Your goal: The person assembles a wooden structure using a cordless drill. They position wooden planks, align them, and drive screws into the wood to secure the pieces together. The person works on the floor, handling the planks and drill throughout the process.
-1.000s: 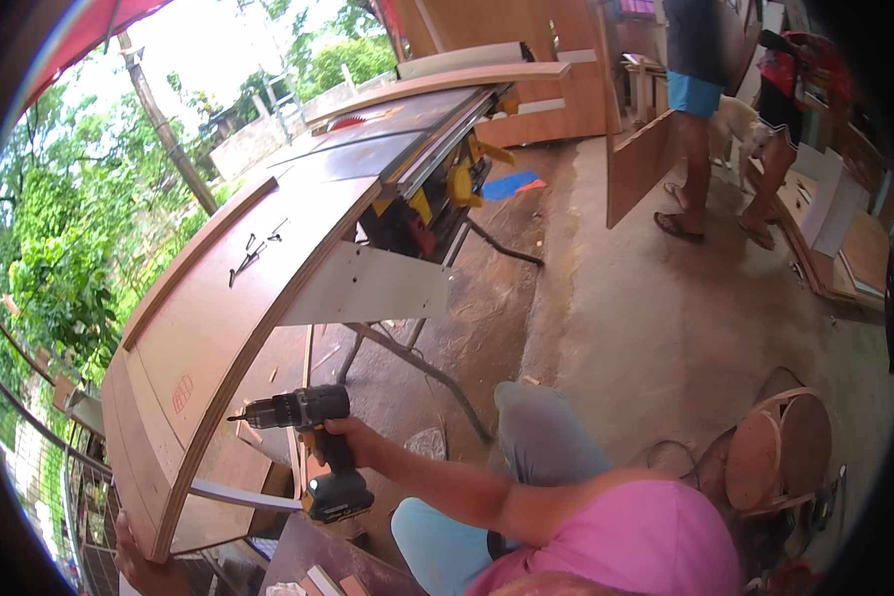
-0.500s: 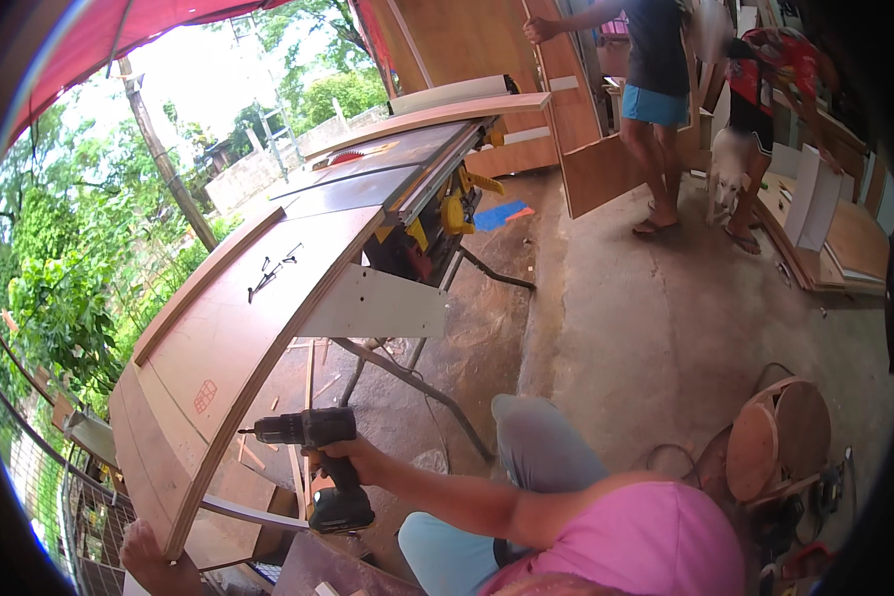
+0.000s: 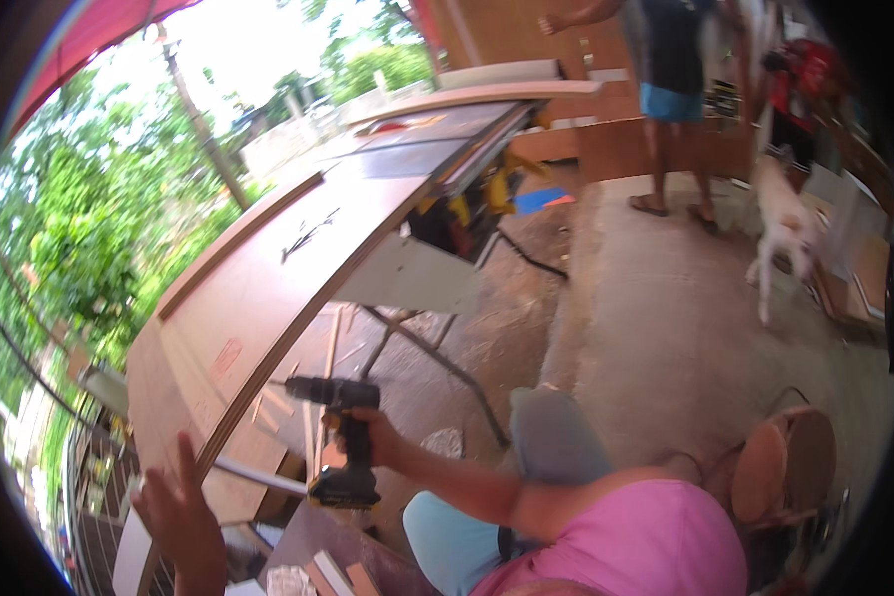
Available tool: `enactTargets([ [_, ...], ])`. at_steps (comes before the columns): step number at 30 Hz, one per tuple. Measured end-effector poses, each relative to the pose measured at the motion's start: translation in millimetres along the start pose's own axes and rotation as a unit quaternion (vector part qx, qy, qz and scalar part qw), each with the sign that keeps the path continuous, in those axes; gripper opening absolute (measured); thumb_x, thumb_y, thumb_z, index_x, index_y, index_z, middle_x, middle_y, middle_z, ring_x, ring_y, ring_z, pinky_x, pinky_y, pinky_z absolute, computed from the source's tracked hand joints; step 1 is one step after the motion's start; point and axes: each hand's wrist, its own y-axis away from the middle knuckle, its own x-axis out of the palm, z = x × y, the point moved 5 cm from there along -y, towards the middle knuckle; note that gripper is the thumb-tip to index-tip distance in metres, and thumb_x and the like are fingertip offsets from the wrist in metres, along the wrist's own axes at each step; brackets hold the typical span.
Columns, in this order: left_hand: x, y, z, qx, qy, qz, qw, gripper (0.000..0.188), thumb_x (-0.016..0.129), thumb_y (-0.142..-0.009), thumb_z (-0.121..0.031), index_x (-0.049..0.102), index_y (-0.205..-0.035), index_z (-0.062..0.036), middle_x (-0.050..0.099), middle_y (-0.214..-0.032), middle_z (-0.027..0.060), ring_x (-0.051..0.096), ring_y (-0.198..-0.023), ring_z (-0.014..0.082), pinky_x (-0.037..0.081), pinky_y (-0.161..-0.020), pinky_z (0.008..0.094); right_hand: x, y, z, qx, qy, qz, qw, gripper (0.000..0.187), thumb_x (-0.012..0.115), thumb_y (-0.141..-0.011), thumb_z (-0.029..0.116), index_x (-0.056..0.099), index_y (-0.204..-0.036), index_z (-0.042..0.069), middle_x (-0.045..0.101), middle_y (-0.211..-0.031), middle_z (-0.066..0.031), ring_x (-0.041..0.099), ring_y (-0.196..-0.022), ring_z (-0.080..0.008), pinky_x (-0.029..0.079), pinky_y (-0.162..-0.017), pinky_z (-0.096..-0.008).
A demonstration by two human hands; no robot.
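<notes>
Low and near the middle, the right hand (image 3: 366, 437) wraps its fingers round the grip of a black cordless drill (image 3: 340, 393), which it holds up beside the near part of the bench (image 3: 258, 298), with the bit pointing left toward the edge. The drill's battery (image 3: 346, 489) carries small yellow marks, too blurred to read. The left hand (image 3: 181, 517) is raised at the near left end, fingers spread and the index stretched upward, holding nothing; whether it touches the bench edge I cannot tell.

Across the bench top, a red stamp (image 3: 227, 356) is printed on the pale wood toward the near end, boxy in outline and too smeared for any lettering to be made out. Farther along lies a loose cluster of dark screws (image 3: 308, 236), and a wood strip (image 3: 238, 243) runs down the left side. At the far end stands a dark saw table (image 3: 407, 156), yellow parts showing under its right edge. A pale panel (image 3: 407, 273) sits below the bench's right edge.

Far right, a person in blue shorts (image 3: 671, 101) stands near a light-coloured dog (image 3: 785, 221); a round wooden piece (image 3: 785, 462) is near right, and short wood offcuts (image 3: 330, 576) lie near the bottom
</notes>
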Motion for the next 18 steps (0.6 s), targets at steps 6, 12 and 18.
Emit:
enactTargets([
  [6, 1.6, -25.7, -22.3, 0.029, -0.026, 0.019, 0.999, 0.074, 0.061, -0.082, 0.001, 0.041, -0.147, -0.0277, 0.054, -0.118, 0.0186, 0.064, -0.080, 0.0328, 0.054, -0.062, 0.0388, -10.1, -34.0, 1.0, 0.047, -0.029, 0.084, 0.995, 0.058, 0.064, -0.086, 0.045, 0.057, -0.121, 0.000, 0.066, -0.111, -0.0162, 0.069, -0.074, -0.0299, 0.059, -0.067, -0.0435],
  [12, 20.8, -17.6, -19.8, -0.052, -0.041, -0.027, 0.997, 0.082, 0.080, -0.073, -0.014, 0.041, -0.145, -0.0152, 0.068, -0.097, 0.0084, 0.069, -0.082, 0.0278, 0.056, -0.063, 0.0368, 19.1, -60.3, 1.3, 0.089, -0.137, 0.206, 0.965, 0.055, 0.062, -0.086, 0.039, 0.053, -0.124, 0.001, 0.061, -0.113, -0.0136, 0.066, -0.081, -0.0283, 0.054, -0.074, -0.0442],
  [18, 11.3, -17.7, -28.3, -0.171, -0.115, 0.030, 0.978, 0.053, 0.083, -0.074, -0.029, 0.057, -0.119, -0.0147, 0.071, -0.106, 0.0056, 0.070, -0.090, 0.0261, 0.056, -0.072, 0.0379, 32.4, -36.7, -33.8, 0.061, -0.187, 0.235, 0.952, 0.056, 0.060, -0.086, 0.040, 0.051, -0.129, 0.005, 0.059, -0.116, -0.0117, 0.060, -0.076, -0.0221, 0.050, -0.069, -0.0376],
])
